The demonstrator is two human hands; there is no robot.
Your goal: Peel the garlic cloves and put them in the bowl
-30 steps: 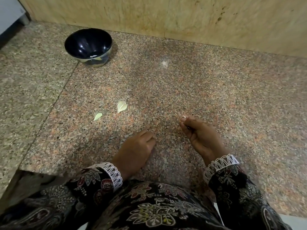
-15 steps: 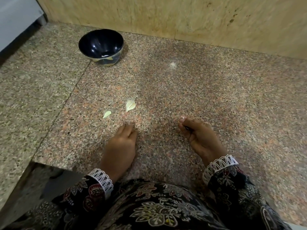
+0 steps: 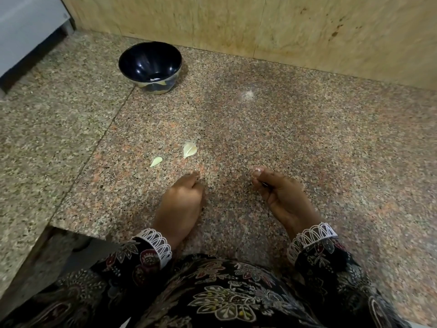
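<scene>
Two cloves (image 3: 189, 149) lie on the counter (image 3: 307, 143), just past your left hand (image 3: 181, 204), whose fingers curl down, maybe empty. Your right hand (image 3: 282, 197) pinches something small and white, too tiny to name. The bowl (image 3: 150, 67) sits far back.

You're in a home kitchen, by the look of it: speckled granite table (image 3: 272, 129) w/ a seam, beige stone wall panels (image 3: 236, 22) right behind it, white appliance (image 3: 26, 27) at the table's far left, dark bowl (image 3: 132, 65) near the wall, garlic bits (image 3: 189, 149) mid-table.
</scene>
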